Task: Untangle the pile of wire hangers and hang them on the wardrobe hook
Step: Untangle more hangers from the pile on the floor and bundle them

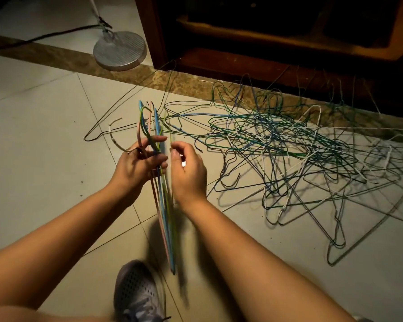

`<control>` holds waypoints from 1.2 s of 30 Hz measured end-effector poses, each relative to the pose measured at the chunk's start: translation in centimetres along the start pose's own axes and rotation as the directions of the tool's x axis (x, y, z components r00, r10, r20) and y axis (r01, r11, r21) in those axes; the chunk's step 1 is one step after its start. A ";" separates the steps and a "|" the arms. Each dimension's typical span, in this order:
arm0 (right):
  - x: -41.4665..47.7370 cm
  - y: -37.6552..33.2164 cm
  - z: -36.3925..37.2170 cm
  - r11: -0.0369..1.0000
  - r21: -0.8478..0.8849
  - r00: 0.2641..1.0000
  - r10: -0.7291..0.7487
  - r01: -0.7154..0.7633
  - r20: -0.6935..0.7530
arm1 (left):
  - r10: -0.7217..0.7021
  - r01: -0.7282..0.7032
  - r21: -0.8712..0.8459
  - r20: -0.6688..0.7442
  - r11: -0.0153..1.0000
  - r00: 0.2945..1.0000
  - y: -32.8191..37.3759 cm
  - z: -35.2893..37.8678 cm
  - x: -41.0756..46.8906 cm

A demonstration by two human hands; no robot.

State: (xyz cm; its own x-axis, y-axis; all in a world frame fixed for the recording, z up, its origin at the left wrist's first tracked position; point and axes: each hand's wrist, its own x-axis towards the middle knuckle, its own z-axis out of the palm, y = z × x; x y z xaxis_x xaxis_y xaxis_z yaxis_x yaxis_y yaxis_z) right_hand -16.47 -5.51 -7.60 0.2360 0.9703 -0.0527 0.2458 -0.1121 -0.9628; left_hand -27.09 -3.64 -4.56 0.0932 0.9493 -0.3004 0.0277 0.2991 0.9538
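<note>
My left hand (137, 165) grips a bunch of several sorted hangers (164, 217), blue, pink and green, held edge-on with their hooks pointing up. Just to their right, my right hand (187, 169) pinches a thin green wire hanger (170, 135) at the edge of the bunch. A tangled pile of wire hangers (289, 147), green, blue, white and dark, lies on the tiled floor to the right. The wardrobe hook is not in view.
A dark wooden wardrobe base (265, 54) stands behind the pile. A round metal lamp base (119, 51) with a black cable sits at the back left. A loose dark hanger (107, 122) lies left of the bunch. My grey shoe (135, 293) is at the bottom.
</note>
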 end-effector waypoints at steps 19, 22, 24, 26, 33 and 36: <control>8.7 8.8 1.6 0.620 -0.784 0.934 0.302 -0.039 0.192 | -0.099 0.094 -0.098 -0.050 0.991 0.994 -1.2 -5.6 4.8; 6.7 10.4 0.6 0.566 -0.819 0.937 0.329 -0.098 0.115 | -0.108 0.104 -0.087 -0.046 0.991 0.993 -2.1 -4.8 4.6; 5.6 10.8 0.2 0.542 -0.825 0.933 0.354 -0.157 0.055 | -0.128 0.122 -0.097 -0.058 0.988 0.990 -2.6 -4.2 4.7; 5.2 11.0 -0.2 0.511 -0.842 0.931 0.363 -0.173 0.030 | -0.157 0.150 -0.089 -0.078 0.985 0.985 -2.8 -3.8 5.0; 4.7 11.1 -3.4 0.448 -0.883 0.938 0.345 -0.139 0.028 | -0.174 0.160 -0.109 -0.134 0.981 0.976 -3.1 -1.7 7.1; 4.2 11.1 -4.9 0.453 -0.879 0.943 0.333 -0.151 0.010 | -0.162 0.148 -0.096 -0.162 0.984 0.973 -3.5 -0.3 8.1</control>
State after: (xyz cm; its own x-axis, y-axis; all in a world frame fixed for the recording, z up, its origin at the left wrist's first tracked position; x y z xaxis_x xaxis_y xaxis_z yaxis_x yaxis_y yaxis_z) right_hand -8.15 -3.71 -17.18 0.2952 0.8797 -0.3728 0.9018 -0.3854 -0.1956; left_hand -26.73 3.07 -10.30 -0.0752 0.8912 -0.4474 -0.0548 0.4443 0.8942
